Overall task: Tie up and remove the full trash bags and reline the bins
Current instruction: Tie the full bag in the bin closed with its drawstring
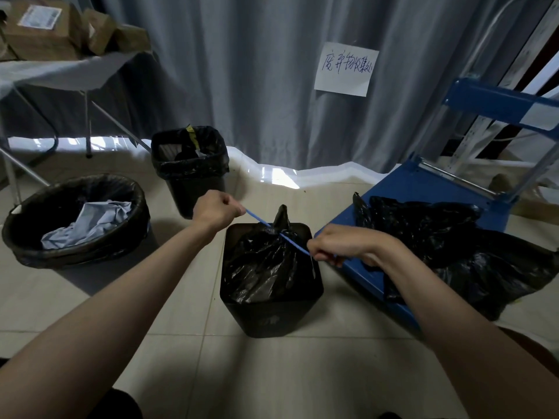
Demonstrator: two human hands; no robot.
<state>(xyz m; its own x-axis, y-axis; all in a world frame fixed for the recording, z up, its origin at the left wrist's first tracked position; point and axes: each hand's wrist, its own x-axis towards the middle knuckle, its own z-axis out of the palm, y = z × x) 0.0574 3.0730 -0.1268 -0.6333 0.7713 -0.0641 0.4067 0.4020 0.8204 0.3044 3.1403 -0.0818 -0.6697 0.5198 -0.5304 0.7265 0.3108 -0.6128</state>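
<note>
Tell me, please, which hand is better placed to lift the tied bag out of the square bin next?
Probably the right hand. It grips the blue tie close beside the gathered neck of the bag, while the left hand holds the other end farther away, beyond the square bin.

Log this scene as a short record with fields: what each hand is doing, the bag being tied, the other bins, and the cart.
left hand: pinches one end of the blue tie
right hand: pinches the other end
tied bag: black, neck gathered, inside the square bin
round bin: lined, crumpled paper inside
rear square bin: lined, holds trash
blue cart: loose black bags on its deck
</note>
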